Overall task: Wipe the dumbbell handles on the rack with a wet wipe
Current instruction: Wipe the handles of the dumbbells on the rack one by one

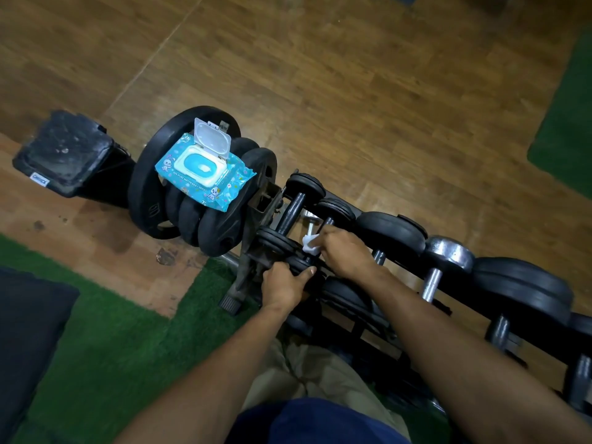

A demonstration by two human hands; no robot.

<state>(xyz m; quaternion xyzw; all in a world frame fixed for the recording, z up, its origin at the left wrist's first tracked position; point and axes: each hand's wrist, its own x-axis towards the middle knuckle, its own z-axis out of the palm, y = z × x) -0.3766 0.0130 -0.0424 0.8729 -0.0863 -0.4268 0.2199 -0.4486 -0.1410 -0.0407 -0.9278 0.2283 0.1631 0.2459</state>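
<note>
A row of black dumbbells lies on a dark rack that runs from the middle to the lower right. My right hand grips a white wet wipe wrapped round the handle of the second dumbbell from the rack's left end. My left hand holds the near end plate of that dumbbell. The first dumbbell, with a black handle, lies just to the left. Further right sit a chrome-headed dumbbell and larger black ones.
A blue wet-wipe pack with its lid flipped up rests on stacked black weight plates left of the rack. A black stand is further left. Wooden floor lies behind, green turf in front.
</note>
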